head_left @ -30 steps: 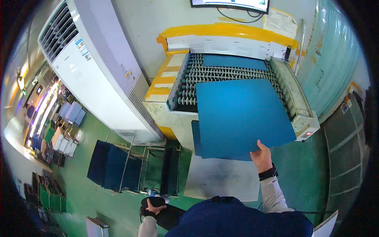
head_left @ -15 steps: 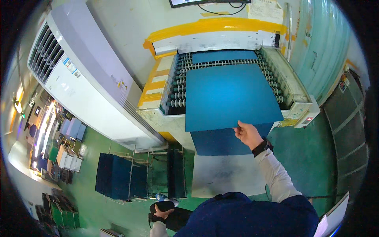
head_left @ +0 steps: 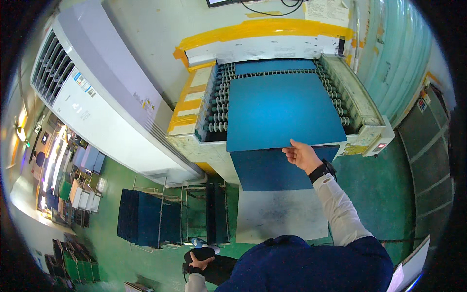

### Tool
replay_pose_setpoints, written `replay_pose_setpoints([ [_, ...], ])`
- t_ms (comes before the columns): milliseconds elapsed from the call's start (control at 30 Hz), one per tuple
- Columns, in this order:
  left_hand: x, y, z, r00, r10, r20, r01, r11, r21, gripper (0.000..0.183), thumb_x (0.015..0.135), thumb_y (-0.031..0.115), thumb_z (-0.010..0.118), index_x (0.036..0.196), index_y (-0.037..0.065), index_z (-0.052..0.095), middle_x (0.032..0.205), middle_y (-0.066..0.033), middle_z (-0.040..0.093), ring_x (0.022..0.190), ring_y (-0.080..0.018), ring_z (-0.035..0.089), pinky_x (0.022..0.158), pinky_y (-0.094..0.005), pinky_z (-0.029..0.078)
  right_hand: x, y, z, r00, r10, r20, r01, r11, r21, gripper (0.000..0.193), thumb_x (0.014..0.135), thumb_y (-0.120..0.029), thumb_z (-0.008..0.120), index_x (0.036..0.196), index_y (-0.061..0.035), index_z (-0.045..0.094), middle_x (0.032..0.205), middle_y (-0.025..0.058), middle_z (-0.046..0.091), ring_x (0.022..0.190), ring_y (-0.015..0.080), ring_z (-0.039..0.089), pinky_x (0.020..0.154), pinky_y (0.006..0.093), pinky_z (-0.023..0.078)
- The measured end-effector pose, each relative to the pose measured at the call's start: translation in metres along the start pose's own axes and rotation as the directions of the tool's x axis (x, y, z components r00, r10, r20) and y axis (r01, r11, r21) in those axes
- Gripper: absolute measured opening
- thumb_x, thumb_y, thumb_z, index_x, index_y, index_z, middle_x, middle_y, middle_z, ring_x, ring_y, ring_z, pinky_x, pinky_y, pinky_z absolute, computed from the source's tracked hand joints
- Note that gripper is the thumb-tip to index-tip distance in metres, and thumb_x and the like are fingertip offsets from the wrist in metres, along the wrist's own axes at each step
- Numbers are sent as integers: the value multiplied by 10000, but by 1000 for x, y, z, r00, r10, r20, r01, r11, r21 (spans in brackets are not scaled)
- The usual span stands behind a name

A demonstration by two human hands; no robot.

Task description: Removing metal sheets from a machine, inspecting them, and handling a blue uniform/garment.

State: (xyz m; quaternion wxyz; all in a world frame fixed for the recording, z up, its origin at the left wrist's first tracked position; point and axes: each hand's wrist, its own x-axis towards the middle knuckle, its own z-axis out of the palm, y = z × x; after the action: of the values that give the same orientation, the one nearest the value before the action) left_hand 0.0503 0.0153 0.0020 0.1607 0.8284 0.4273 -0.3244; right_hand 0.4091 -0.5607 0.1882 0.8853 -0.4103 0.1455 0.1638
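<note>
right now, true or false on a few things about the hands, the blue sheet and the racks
1. The right hand touches the near edge of the blue sheet. True.
2. The blue sheet lies on the floor. False: it rests on the roller conveyor of the machine.
3. The left hand is low by the person's body, on a dark thing. True.
4. The floor rack holds red panels. False: they are dark blue, standing on edge.
5. The white cabinet stands right of the machine. False: left.
</note>
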Motion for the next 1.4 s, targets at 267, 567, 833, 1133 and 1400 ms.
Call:
replay_pose_setpoints([
  [267,-20,7,-13,989,-70,132,80,994,-73,1633,389,740,880,1571,231,-126,1559,-372,26,1430,-477,245,1168,-502,267,2,-5,14,999,-2,-46,0,1000,-29,305,951,-357,643,971,-54,610,953,122,687,751,165,632,691,321,535],
  [567,-34,13,-21,997,23,79,-18,997,-72,1551,415,809,816,1591,234,-15,1548,-353,182,1432,-486,239,1170,-521,234,12,-10,7,999,50,-1,-50,995,-91,439,929,-466,649,978,-30,661,893,80,705,704,138,651,628,263,530],
  [833,-23,15,-11,1000,-15,-6,15,999,30,1516,437,772,822,1588,225,0,1471,-343,366,1339,-475,422,1102,-501,374,-1,20,9,833,-550,68,294,334,-896,272,874,-257,724,1017,-29,684,941,98,702,712,176,643,662,304,512],
  [1133,-37,21,-15,1000,-13,-9,13,1000,7,1510,440,759,836,1588,233,7,1471,-361,342,1349,-493,392,1111,-507,357,-18,31,11,630,-652,421,292,-304,-907,242,821,-65,681,1061,-44,651,1021,125,620,978,350,590,816,442,499],
  [1400,-51,33,-27,999,-34,33,33,999,30,1502,450,750,840,1586,246,-3,1477,-372,323,1367,-481,374,1119,-501,350,-10,35,10,583,-659,476,275,-392,-878,182,809,-35,654,991,-41,645,996,124,601,955,347,580,793,447,484],
])
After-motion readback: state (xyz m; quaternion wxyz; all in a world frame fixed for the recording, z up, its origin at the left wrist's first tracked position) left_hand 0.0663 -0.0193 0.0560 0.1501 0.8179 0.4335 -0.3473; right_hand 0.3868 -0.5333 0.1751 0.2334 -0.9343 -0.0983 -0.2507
